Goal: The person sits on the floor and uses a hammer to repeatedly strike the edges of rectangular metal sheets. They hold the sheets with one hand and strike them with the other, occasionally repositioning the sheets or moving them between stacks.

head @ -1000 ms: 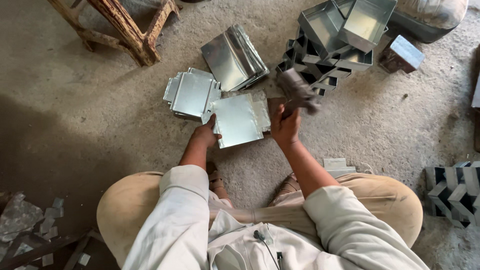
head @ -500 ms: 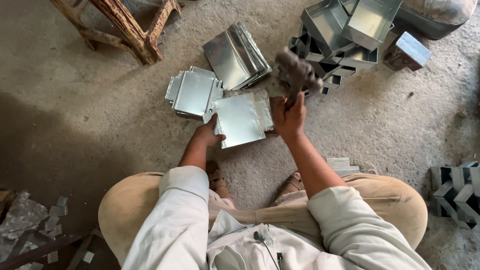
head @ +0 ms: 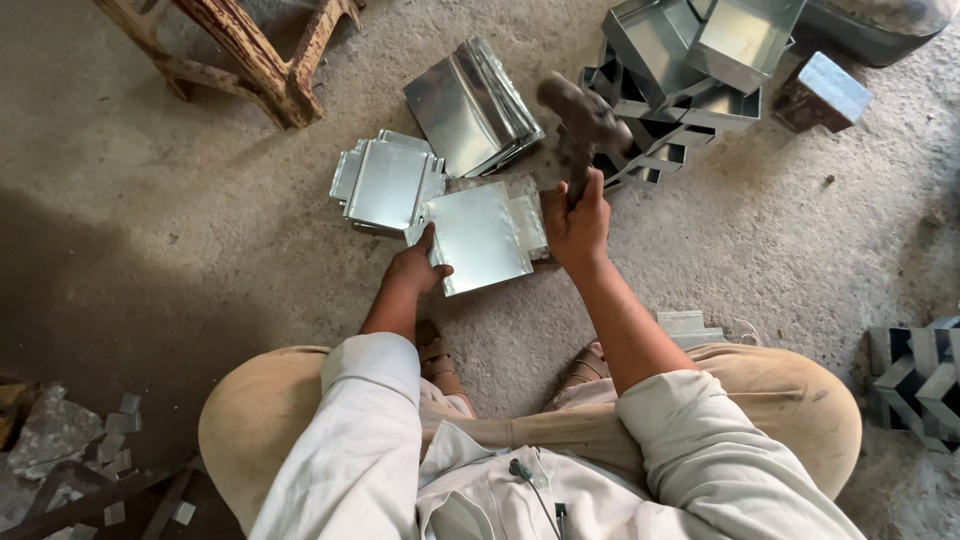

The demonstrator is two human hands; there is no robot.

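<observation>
I sit cross-legged on a concrete floor. My left hand [head: 418, 268] grips the near left edge of a shiny sheet-metal piece [head: 480, 238] that lies flat in front of me. My right hand [head: 577, 222] is closed around the handle of a mallet [head: 582, 118], whose blurred head is raised above the sheet's far right corner. A stack of cut flat sheets [head: 386, 184] lies just left of the piece. Behind it rests a pile of bent sheets [head: 470, 106].
Finished metal boxes [head: 700, 50] are heaped at the upper right, with a small metal block [head: 822, 92] beside them. A wooden stool's legs [head: 250, 60] stand at the upper left. Metal scraps [head: 70, 440] lie at the lower left. More folded pieces [head: 920, 380] sit at the right edge.
The mallet has swung up from over the sheet to a raised position. My left hand has stayed on the sheet's edge.
</observation>
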